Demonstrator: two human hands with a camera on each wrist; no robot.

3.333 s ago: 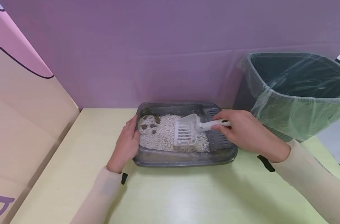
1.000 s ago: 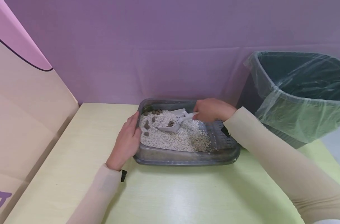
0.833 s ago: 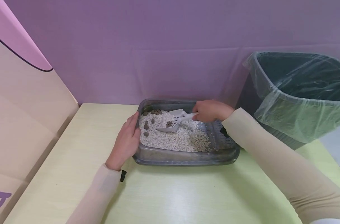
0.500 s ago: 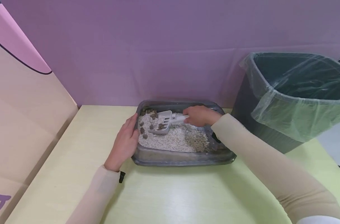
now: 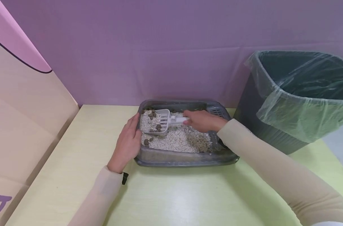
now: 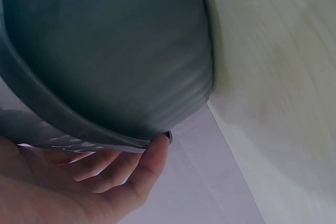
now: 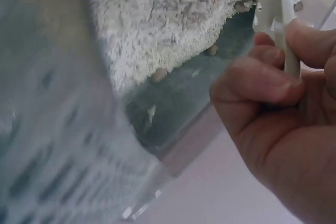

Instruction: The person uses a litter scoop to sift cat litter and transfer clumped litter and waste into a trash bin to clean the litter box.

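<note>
The scoop point(image 5: 172, 119) is at the left of the tray point(image 5: 185, 159), blade in the litter point(image 5: 177, 139), brown clumps point(image 5: 158, 127) on and around it. Its long axis runs sideways from the grip: the right hand point(image 5: 202, 121) pinches the handle, the blade just to its left. The left hand point(image 5: 125, 146) holds the rim, near the blade's tip. The bin point(image 5: 256, 125) stands right of the grip, well apart from the blade.
</note>
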